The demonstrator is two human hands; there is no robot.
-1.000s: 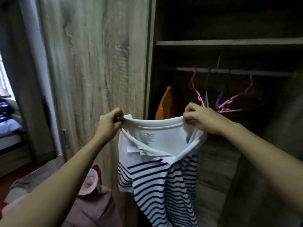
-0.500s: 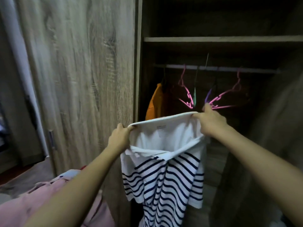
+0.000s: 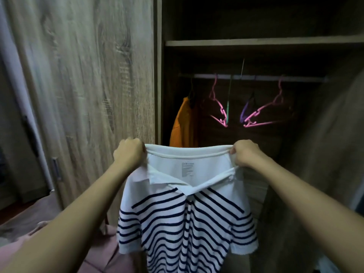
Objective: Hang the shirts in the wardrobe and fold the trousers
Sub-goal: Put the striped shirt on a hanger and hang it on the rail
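Here the left hand (image 3: 129, 152) and right hand (image 3: 246, 153) each pinch the shirt (image 3: 187, 213) at one end of its neckline, holding it stretched level before the open wardrobe (image 3: 158, 75). The pink hangers (image 3: 256, 113) hang on the rod (image 3: 260, 77) above and beyond, nearer the right hand.

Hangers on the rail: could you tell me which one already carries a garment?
The dark hanger at the far left: it carries the orange shirt, while the others hang bare.
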